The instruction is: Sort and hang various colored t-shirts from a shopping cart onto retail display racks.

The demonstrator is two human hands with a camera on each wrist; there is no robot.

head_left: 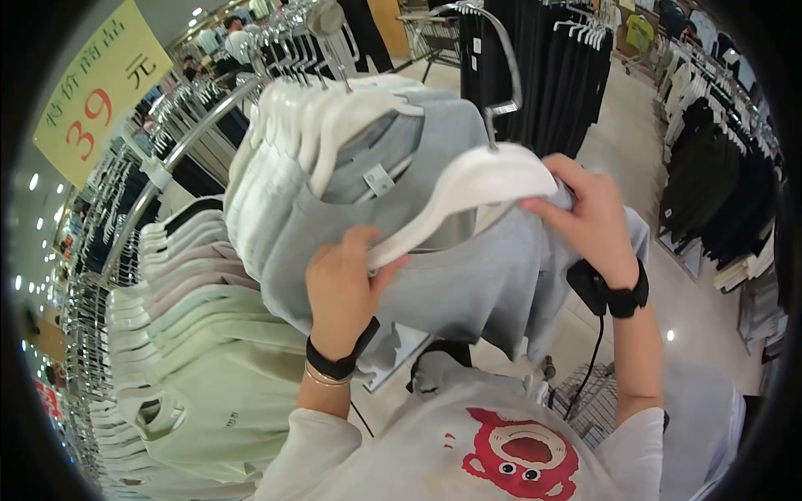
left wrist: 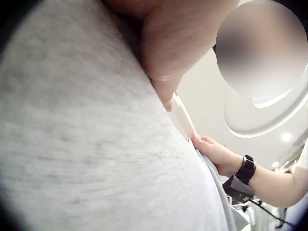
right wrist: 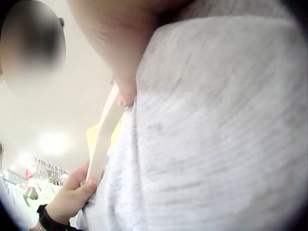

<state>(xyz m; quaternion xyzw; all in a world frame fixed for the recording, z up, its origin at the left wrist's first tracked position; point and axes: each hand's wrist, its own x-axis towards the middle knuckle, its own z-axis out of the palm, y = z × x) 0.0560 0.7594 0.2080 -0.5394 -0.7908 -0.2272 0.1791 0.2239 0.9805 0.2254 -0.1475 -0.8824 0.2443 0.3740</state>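
Observation:
A white clothes hanger (head_left: pixel 468 179) with a metal hook is tilted in front of the person, its left end lower than its right. The left hand (head_left: pixel 338 288) pinches its left end, thumb on the near side. At the other end the right hand (head_left: pixel 593 221) grips the hanger, thumb in front and fingers over the top. A grey shirt (head_left: pixel 476 292) hangs about the hanger, its neckline below the bar. In the left wrist view the grey cloth (left wrist: pixel 96 144) fills much of the picture. The right wrist view shows the thumb against the hanger (right wrist: pixel 103 139).
Behind the hanger, several grey shirts (head_left: pixel 284 184) hang on a metal rail (head_left: pixel 209 121). Pale green shirts (head_left: pixel 225 367) hang lower left, beneath a yellow price sign (head_left: pixel 100 92). Dark trousers (head_left: pixel 543 75) hang at the back; a wire cart (head_left: pixel 585 409) stands below the right arm.

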